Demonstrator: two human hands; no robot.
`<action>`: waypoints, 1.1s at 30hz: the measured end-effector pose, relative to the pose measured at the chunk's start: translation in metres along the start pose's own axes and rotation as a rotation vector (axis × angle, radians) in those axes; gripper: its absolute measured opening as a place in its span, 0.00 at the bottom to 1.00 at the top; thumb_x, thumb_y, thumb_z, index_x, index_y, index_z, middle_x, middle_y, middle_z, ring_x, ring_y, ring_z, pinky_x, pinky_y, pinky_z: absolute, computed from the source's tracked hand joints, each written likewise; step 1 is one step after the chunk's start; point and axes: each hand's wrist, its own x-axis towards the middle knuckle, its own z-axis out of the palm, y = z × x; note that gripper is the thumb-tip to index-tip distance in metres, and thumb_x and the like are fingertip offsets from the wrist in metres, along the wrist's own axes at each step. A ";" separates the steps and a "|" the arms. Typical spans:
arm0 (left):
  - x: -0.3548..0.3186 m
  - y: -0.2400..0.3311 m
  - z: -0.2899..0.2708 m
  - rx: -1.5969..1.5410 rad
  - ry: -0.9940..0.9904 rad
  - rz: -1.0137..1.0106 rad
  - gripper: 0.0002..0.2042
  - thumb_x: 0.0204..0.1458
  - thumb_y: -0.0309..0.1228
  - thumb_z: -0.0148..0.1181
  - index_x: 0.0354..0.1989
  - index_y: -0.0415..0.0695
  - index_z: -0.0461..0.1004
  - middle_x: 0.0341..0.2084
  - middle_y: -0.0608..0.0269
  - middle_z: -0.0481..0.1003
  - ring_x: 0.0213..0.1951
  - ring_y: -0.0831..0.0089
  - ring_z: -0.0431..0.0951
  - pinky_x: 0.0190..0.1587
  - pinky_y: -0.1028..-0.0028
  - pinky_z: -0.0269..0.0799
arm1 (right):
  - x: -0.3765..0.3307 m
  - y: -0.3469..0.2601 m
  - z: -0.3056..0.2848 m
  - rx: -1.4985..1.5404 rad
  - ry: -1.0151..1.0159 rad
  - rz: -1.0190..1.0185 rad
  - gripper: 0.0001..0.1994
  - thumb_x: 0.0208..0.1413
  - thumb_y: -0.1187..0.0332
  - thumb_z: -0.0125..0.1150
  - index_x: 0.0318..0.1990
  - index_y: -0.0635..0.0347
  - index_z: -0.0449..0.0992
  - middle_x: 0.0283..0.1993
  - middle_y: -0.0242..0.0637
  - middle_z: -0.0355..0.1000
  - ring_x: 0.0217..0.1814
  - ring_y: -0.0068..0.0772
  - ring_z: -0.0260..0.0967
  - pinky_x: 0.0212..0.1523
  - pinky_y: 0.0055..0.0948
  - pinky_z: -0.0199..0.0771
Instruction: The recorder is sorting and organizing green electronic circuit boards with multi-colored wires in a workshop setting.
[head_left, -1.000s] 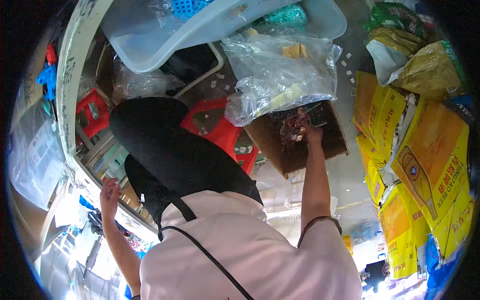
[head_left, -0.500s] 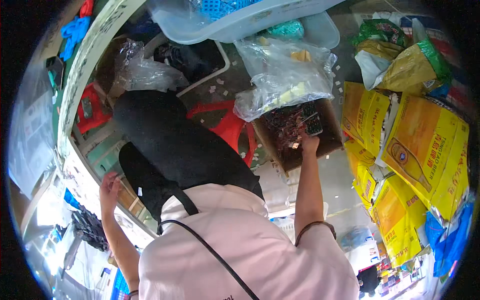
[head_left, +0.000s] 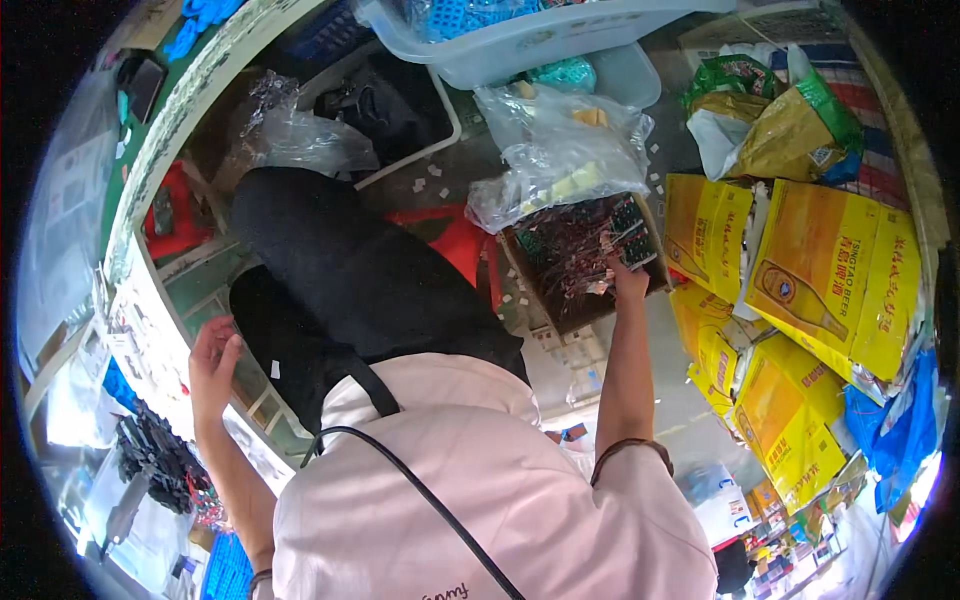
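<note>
left hand [head_left: 212, 362] loosely curled; right hand [head_left: 630, 284] forward, arm [head_left: 625, 385] extended.

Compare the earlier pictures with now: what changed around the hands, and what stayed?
The green circuit boards at the right hand, seen nearly edge-on first, now show their faces. Its grip is unclear. That hand stays in the cardboard box; the left hand stays left of the legs.

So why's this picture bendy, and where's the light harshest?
In the head view, the fisheye lens bends the table edge into a curve and leaves black corners; in that view, glare whitens patches at lower left and right, while the cardboard box is dim inside.
</note>
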 end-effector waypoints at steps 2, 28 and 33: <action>-0.004 0.013 0.003 0.029 0.015 0.016 0.15 0.55 0.26 0.56 0.51 0.37 0.69 0.32 0.68 0.71 0.34 0.82 0.69 0.38 0.81 0.65 | 0.000 0.015 -0.012 0.016 -0.005 -0.092 0.14 0.42 0.74 0.69 0.39 0.67 0.76 0.35 0.34 0.76 0.31 0.26 0.72 0.28 0.27 0.70; 0.025 0.113 0.110 -0.381 -0.255 0.671 0.32 0.46 0.25 0.66 0.61 0.45 0.61 0.52 0.60 0.65 0.45 0.72 0.70 0.40 0.75 0.73 | -0.271 -0.340 -0.048 0.272 -0.613 -0.512 0.25 0.51 0.78 0.60 0.58 0.60 0.65 0.52 0.37 0.71 0.50 0.35 0.71 0.49 0.37 0.75; 0.021 0.117 0.083 -0.735 -0.268 0.798 0.41 0.44 0.21 0.66 0.67 0.44 0.51 0.62 0.60 0.55 0.62 0.68 0.59 0.60 0.64 0.60 | -0.331 -0.402 0.011 0.049 -0.695 -0.544 0.25 0.50 0.74 0.62 0.57 0.64 0.65 0.51 0.38 0.71 0.50 0.35 0.72 0.49 0.37 0.74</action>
